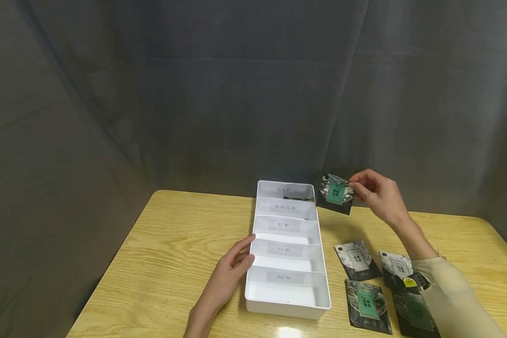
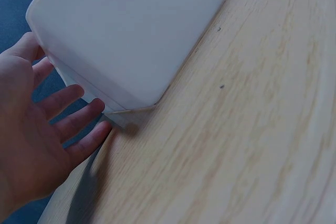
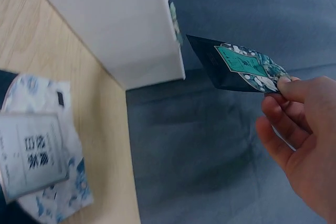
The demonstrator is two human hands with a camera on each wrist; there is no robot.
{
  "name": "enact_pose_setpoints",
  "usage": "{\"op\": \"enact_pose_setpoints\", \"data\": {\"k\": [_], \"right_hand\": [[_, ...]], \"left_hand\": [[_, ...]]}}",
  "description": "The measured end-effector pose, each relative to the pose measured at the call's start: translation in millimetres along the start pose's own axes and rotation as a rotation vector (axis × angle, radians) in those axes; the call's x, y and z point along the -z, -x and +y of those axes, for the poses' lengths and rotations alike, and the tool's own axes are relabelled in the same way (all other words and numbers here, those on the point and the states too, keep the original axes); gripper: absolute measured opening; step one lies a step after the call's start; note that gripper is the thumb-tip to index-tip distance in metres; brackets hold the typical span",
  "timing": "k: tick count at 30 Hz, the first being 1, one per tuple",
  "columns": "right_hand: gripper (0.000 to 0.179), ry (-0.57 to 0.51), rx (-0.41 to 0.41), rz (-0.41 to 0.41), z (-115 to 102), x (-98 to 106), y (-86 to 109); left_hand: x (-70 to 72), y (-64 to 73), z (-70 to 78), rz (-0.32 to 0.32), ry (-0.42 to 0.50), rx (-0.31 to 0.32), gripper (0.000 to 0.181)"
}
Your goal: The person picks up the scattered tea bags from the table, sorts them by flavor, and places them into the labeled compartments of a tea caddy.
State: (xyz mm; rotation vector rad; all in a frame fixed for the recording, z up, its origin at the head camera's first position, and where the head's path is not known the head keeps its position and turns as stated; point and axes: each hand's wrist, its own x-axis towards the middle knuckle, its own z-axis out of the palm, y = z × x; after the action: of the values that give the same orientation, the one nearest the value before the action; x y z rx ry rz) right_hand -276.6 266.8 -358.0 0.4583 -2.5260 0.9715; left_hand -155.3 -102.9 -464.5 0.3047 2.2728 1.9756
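Observation:
A long white divided box (image 1: 287,309) lies on the table, with a paper label in each compartment. My left hand (image 1: 226,277) rests against its left side, fingers loosely bent; in the left wrist view the fingers are spread along the box wall (image 2: 121,35). By its top edge, my right hand (image 1: 382,197) pinches a dark tea sachet (image 1: 335,195) with a green label, between thumb and fingers. That sachet hangs just right of the box's far end, outside it. Inside the farthest compartment stands another sachet (image 1: 297,199), mostly hidden by the divider.
Right of the box lie a white-labelled sachet (image 1: 357,260), a green-labelled sachet (image 1: 367,303) and two more, partly covered by my right sleeve (image 1: 452,295). A grey curtain (image 1: 236,94) hangs behind the wooden table (image 1: 173,239).

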Motion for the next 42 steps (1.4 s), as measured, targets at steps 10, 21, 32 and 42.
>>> {"op": "enact_pose_setpoints", "data": {"k": [10,21,32,42], "right_hand": [[0.011,-0.054,0.049,-0.009,-30.6,-8.0,-1.9],[0.007,-0.096,0.076,-0.038,-50.1,-27.7,-11.2],[0.007,-0.110,0.099,-0.079,-59.4,-44.5,-14.1],[0.009,-0.115,0.090,-0.095,-63.2,-52.1,-13.4]], "left_hand": [[0.5,4.6,-0.2,0.011,-0.014,0.013,0.046],[1.8,5.1,1.5,0.025,-0.008,0.017,0.046],[2.8,3.2,0.0,0.020,-0.006,0.008,0.046],[1.0,3.7,0.2,0.021,0.010,0.004,0.046]]}}
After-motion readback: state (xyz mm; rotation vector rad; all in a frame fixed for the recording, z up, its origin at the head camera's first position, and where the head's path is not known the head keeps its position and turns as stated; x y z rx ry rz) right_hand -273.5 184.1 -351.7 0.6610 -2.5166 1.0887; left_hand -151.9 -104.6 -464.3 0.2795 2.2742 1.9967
